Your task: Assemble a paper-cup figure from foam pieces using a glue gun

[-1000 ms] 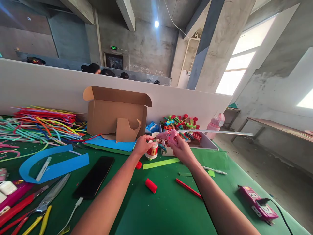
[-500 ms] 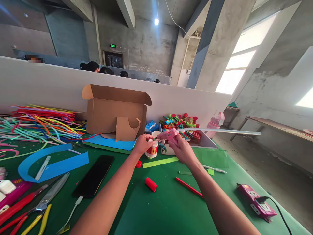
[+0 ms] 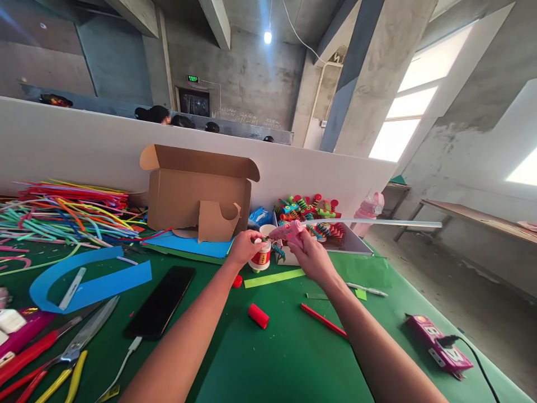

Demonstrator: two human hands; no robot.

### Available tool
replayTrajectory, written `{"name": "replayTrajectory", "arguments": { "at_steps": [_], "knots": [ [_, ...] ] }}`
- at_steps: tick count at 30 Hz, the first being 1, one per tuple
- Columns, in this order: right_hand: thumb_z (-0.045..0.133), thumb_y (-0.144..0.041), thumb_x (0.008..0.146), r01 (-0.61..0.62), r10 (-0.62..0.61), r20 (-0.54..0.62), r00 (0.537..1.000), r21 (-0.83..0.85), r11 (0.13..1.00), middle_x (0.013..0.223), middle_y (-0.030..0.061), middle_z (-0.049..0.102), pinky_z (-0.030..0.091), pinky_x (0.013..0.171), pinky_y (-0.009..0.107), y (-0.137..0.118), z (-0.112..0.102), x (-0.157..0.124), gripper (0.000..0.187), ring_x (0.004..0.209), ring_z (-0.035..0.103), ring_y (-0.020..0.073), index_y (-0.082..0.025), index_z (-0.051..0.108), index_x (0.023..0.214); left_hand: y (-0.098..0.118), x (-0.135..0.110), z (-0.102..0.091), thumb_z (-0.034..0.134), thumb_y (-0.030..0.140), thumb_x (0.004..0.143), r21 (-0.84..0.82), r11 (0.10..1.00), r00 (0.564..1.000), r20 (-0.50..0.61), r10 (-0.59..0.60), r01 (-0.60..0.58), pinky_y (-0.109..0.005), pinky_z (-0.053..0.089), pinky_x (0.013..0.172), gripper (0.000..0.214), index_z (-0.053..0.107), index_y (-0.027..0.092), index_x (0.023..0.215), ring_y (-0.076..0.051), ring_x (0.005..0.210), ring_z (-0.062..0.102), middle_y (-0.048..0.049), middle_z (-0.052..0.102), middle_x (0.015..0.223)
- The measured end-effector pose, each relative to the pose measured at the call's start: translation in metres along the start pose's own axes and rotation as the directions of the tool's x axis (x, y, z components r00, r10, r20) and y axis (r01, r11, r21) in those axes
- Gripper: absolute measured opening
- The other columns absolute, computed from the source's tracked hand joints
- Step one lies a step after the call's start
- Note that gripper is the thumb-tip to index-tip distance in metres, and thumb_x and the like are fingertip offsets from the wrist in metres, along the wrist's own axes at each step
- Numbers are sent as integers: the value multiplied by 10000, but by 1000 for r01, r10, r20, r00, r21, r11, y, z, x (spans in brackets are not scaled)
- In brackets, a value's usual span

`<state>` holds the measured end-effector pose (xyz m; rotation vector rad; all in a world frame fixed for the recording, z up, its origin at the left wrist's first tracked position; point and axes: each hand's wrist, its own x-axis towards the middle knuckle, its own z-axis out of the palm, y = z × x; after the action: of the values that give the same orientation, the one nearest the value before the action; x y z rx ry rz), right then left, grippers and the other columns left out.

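My right hand point(image 3: 312, 254) is wrapped round a pink glue gun point(image 3: 289, 232), whose long clear glue stick point(image 3: 377, 223) juts out to the right. The gun's nozzle points left, close to the fingertips of my left hand point(image 3: 245, 248). Those fingers are pinched at the top of a small white paper cup with a red label point(image 3: 260, 257); a tiny green piece shows between them, too small to name. Below, on the green table, lie a red cap point(image 3: 237, 281), a red rolled tube point(image 3: 258, 316) and a light green paper strip point(image 3: 274, 278).
Behind my hands are an open cardboard box point(image 3: 197, 190) and a tray of colourful spring-like figures point(image 3: 308, 210). Pipe cleaners point(image 3: 71, 212), a phone point(image 3: 161, 302) and scissors point(image 3: 79, 341) lie left. A purple power block point(image 3: 438, 344) with a cord sits right.
Hardly anything differs. Both hands stay at the cup, with the glue gun's nozzle held beside it; the view has shifted very slightly.
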<state>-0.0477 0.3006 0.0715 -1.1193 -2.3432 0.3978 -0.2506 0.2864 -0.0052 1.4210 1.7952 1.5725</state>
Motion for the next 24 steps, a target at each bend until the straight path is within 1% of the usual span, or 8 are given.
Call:
{"name": "replayTrajectory", "arguments": {
  "at_steps": [3, 7, 14, 21, 24],
  "knots": [
    [497, -310, 907, -12, 12, 7, 1000, 23, 1000, 952, 66, 704, 435, 718, 302, 0, 1, 0, 334, 882, 641, 245, -258, 538, 1235, 0, 0, 0, 716, 241, 631, 2, 1000, 1000, -3, 5, -5, -244, 497, 608, 175, 757, 199, 796, -177, 723, 658, -24, 752, 793],
    [487, -322, 912, -21, 20, 19, 1000, 24, 999, 983, 75, 703, 436, 725, 306, 0, 0, 0, 354, 910, 645, 252, -245, 517, 1257, 1, 0, 0, 713, 237, 637, 4, 1000, 1000, -7, 4, -4, -245, 492, 604, 174, 758, 191, 799, -178, 721, 656, -31, 749, 793],
    [467, -338, 921, -49, 50, 26, 998, -46, 998, 1015, 98, 699, 419, 695, 303, -5, -2, -1, 331, 910, 652, 265, -220, 515, 1226, 0, 0, -1, 710, 219, 639, 15, 1000, 1000, -4, 3, -3, -245, 492, 620, 154, 758, 197, 784, -172, 736, 658, -30, 760, 863],
    [465, -326, 917, -41, 41, 18, 999, -18, 999, 1022, 94, 696, 419, 732, 318, -4, -2, -1, 327, 943, 646, 272, -228, 513, 1225, -1, 1, -1, 716, 226, 640, 15, 1000, 1000, -6, -1, 1, -247, 492, 612, 157, 756, 196, 789, -175, 722, 659, -33, 754, 823],
    [456, -311, 917, -44, 44, 18, 999, -10, 999, 1022, 107, 697, 423, 744, 323, -5, -2, -1, 320, 961, 641, 278, -209, 513, 1215, 0, 0, 0, 715, 219, 640, 12, 1000, 1000, -9, 2, -2, -252, 493, 623, 157, 754, 192, 789, -181, 738, 662, -38, 754, 839]
  ]
}}
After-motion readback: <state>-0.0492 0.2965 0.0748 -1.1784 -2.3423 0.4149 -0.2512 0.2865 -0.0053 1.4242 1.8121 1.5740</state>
